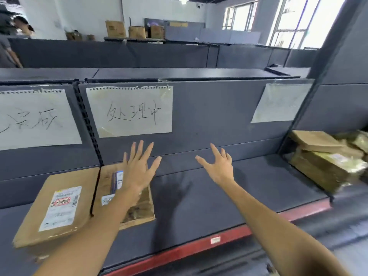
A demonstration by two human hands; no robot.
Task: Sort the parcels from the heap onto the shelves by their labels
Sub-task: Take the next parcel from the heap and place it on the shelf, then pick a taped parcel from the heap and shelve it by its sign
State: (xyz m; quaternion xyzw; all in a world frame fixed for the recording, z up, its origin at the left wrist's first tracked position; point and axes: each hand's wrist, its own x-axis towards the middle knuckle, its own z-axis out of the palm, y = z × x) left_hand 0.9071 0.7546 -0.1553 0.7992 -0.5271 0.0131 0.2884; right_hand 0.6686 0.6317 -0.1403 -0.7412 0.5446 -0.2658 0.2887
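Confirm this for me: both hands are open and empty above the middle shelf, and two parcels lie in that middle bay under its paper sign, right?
Not quite. The head view shows one parcel in the middle bay; both hands, left hand and right hand, are open and empty.
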